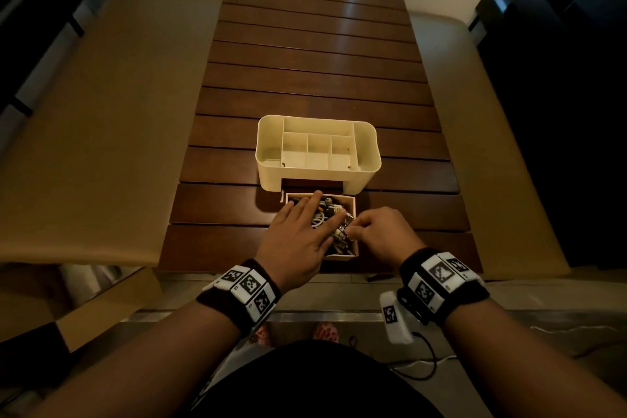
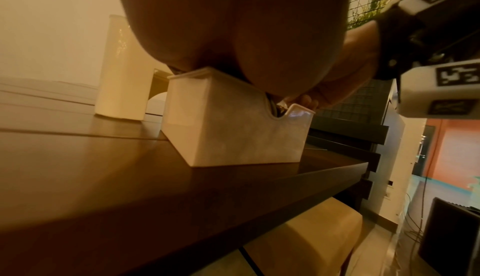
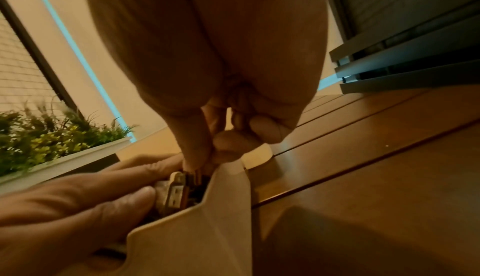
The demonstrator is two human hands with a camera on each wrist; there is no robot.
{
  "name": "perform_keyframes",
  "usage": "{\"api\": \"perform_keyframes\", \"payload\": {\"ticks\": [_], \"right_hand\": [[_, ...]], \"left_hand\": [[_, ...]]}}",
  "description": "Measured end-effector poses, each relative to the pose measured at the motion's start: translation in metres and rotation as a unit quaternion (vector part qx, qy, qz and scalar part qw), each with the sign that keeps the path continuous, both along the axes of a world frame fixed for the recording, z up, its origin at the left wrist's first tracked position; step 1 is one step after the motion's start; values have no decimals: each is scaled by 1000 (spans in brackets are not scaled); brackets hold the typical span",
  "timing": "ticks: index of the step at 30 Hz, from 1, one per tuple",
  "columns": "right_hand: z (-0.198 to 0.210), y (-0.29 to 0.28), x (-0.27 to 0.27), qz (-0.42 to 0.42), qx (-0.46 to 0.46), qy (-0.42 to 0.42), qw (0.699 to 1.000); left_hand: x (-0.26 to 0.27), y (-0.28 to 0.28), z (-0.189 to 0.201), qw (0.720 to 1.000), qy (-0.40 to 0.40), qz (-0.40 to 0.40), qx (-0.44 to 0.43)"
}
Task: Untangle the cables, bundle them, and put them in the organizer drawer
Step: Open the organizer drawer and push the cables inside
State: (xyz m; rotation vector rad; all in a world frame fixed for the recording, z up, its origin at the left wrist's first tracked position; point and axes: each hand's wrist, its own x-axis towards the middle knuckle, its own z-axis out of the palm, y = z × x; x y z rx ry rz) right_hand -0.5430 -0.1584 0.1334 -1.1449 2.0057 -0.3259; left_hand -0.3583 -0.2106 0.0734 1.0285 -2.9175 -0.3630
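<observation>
Drawer (image 1: 351,205) out on the surface (image 1: 305,44) before the organizer (image 1: 268,159); cables (image 1: 325,214) inside. Left hand (image 1: 298,234) flat upon them; right hand (image 1: 380,231) pinches a connector (image 3: 176,194). Late stage; drawer not reinserted.

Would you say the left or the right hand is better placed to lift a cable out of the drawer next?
Probably the right hand: its fingertips already pinch something in the cables at the drawer edge, while the left hand lies flat on the pile.

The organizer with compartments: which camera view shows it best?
The head view: the whole organizer shows from above, its dividers visible. The left wrist view shows only one side wall; the right wrist view shows a small piece behind the drawer.
</observation>
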Motion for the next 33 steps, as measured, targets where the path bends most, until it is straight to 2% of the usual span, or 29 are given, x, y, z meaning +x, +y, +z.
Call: {"api": "perform_keyframes", "payload": {"ticks": [3,6,9,12,14,16,19,23,25,27,28,30,33], "right_hand": [[1,-7,12,19,23,90,996],[-2,-7,22,50,3,170,984],[-1,-1,22,24,-79,184,979],[-5,8,22,106,-188,233,948],[-13,15,27,169,-224,231,932],[-21,21,35,210,-187,208,937],[-27,22,44,231,-139,159,950],[-34,20,43,258,-119,168,944],[-39,22,40,275,-115,194,935],[-43,24,38,282,-113,212,929],[-44,24,38,286,-113,220,926],[-47,25,38,294,-113,236,919],[-48,26,38,298,-114,244,916]], "left_hand": [[-1,2,-1,1000,9,14,4],[-1,4,0,999,21,24,8],[-2,4,2,999,34,28,8],[-1,5,3,999,27,31,12],[-2,6,3,999,14,34,3],[-2,6,2,999,-3,36,-6],[-3,9,3,999,-10,38,-9],[-3,8,12,998,-9,46,40],[3,0,20,987,20,50,149],[11,-6,33,960,74,54,266],[15,-8,38,948,107,54,293],[25,-9,49,936,192,71,287],[38,-28,68,924,309,132,183]]}}
